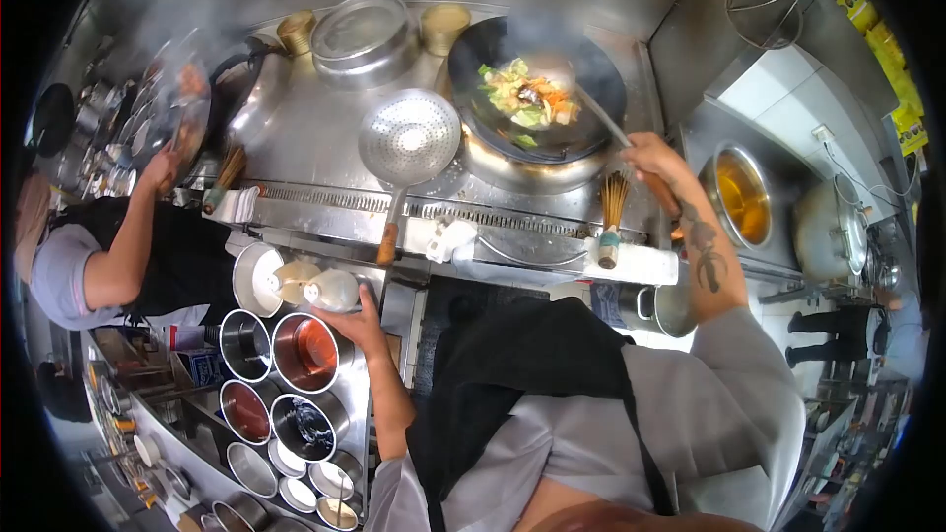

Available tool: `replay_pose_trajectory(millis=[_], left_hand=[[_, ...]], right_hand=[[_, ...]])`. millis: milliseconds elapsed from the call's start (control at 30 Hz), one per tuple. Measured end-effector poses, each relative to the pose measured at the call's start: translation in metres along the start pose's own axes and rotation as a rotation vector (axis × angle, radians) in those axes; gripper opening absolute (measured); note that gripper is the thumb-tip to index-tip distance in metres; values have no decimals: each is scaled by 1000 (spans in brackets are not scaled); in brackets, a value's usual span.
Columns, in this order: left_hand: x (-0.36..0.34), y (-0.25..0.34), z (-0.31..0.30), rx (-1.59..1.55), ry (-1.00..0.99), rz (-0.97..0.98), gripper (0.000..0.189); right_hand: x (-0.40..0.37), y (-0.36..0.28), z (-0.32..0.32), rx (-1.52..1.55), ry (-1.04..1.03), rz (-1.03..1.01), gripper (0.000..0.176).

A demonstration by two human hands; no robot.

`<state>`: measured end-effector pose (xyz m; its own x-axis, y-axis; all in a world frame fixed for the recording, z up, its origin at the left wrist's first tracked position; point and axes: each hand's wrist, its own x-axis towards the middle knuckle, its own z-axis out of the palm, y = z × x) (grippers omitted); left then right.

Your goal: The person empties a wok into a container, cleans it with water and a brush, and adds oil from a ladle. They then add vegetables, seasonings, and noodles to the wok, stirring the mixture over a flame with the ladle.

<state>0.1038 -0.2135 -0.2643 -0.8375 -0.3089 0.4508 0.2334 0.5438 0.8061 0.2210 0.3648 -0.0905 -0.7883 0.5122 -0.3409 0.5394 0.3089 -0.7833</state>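
My right hand (pixel 655 160) grips the wooden handle of a long ladle (pixel 601 118) whose bowl rests in the black wok (pixel 581 59). The wok holds steaming stir-fried vegetables (pixel 524 99), green, orange and pale. My left hand (pixel 357 323) is closed around a pale squeeze bottle (pixel 332 290), tilted beside another bottle (pixel 294 274) at a white tub (pixel 254 278). Just below that hand stand round steel pots of sauces and seasonings (pixel 304 353).
A perforated skimmer (pixel 409 138) lies on the steel range, with a lidded pot (pixel 363 37) behind it and a bamboo brush (pixel 613 212) at the front rail. A pot of amber liquid (pixel 741 195) sits right. At left, a co-worker (pixel 118 256) handles another wok (pixel 168 108).
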Motion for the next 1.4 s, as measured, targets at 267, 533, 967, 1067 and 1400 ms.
replay_pose_trajectory(millis=[267,533,967,1067,1400], left_hand=[[11,-18,9,-111,20,-22,90],[8,9,15,-213,56,-66,88],[64,133,-8,-310,58,68,82],[76,165,4,-314,-89,150,83],[105,289,64,-487,-510,416,81]], right_hand=[[-15,8,43,70,86,134,15],[-33,25,21,1591,-566,243,27],[-65,-8,-6,932,-150,145,8],[-34,7,-14,563,-57,64,10],[-47,1,-18,-349,23,-114,23]])
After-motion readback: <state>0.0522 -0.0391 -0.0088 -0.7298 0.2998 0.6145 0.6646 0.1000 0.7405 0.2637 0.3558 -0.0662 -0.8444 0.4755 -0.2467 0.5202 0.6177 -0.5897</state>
